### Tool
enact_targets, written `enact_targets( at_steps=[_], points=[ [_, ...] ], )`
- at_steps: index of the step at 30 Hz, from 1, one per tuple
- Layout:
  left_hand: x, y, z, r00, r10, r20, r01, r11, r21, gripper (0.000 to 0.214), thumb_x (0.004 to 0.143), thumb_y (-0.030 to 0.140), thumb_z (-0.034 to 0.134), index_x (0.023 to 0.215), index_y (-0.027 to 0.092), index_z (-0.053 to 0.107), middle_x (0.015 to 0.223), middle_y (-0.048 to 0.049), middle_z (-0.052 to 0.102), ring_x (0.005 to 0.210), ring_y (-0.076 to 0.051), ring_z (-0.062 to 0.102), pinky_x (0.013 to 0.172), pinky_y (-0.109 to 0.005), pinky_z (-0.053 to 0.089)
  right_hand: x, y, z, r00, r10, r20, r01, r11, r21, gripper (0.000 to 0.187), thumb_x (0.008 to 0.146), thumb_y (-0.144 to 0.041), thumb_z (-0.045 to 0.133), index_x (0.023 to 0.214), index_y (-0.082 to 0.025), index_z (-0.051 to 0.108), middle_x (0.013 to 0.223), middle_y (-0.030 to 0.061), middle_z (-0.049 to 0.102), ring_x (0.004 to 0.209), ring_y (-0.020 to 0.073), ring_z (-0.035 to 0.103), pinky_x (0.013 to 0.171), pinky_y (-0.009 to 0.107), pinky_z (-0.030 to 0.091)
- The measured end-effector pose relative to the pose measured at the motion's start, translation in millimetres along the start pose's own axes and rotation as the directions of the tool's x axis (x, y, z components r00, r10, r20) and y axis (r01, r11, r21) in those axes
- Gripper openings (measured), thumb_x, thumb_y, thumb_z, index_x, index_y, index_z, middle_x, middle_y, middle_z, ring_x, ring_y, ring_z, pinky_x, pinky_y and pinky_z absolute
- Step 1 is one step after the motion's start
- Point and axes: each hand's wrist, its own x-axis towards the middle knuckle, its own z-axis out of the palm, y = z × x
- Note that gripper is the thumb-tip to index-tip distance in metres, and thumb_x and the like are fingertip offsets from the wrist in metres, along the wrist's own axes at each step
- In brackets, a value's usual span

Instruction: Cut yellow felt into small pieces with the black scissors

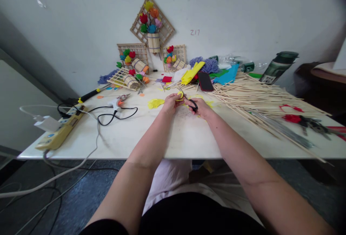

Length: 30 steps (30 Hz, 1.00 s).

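Behind the white table (pixel 140 137) stands a pale wall (pixel 229 8). Above the table, the left hand (pixel 173 103), grip pinched tight on a small yellow piece (pixel 180 94), apparently steadies it for the scissors (pixel 193 102), whose black handles the right hand (pixel 200 106) wraps.

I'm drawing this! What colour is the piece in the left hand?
Yellow: the piece shows in the head view.

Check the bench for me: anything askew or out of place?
Yes, mildly: the thin sticks sprawl loosely across the right side of the table, and one stick pokes past the front edge, where it might get knocked. Nothing odd shows at the scissors in the right hand.
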Motion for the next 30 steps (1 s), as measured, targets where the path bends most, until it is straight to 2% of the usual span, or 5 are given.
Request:
enact_targets(
  at_steps=[11,18,30],
  points=[
    [-1.0,0.9,-0.3,1.000,0.005,0.001,-0.005,1.000,-0.007,0.016,0.067,0.017,0.069,0.066,0.014,0.054,0.074,-0.0052,0.068,0.065,-0.013,0.064,0.072,-0.029,0.052,-7.7,-9.1,2.1,1.000,-0.023,-0.010,0.023,1.000,-0.019,0.028,0.073,-0.042,0.066,0.071,-0.015,0.058,0.044,-0.0055,0.046,0.032,0.0040,0.036,0.030,0.017,0.025],
    [-0.9,2.2,0.9,0.999,0.004,-0.033,-0.005,0.999,-0.039,0.016,0.067,0.016,0.068,0.066,0.014,0.053,0.070,-0.0044,0.068,0.062,-0.011,0.063,0.064,-0.023,0.051,-9.6,-11.7,3.0,1.000,-0.021,-0.007,0.021,1.000,-0.020,0.029,0.070,-0.042,0.068,0.073,-0.014,0.060,0.043,-0.0059,0.045,0.032,0.0036,0.034,0.030,0.017,0.024],
    [-0.3,3.1,0.2,0.999,0.008,-0.046,-0.009,1.000,-0.024,0.016,0.067,0.018,0.070,0.067,0.013,0.055,0.074,-0.0049,0.067,0.065,-0.012,0.063,0.068,-0.026,0.052,-8.2,-11.7,4.9,1.000,-0.014,-0.004,0.014,1.000,0.016,0.026,0.070,-0.039,0.068,0.070,-0.014,0.058,0.042,-0.0059,0.044,0.032,0.0033,0.032,0.030,0.017,0.022]
  ],
)
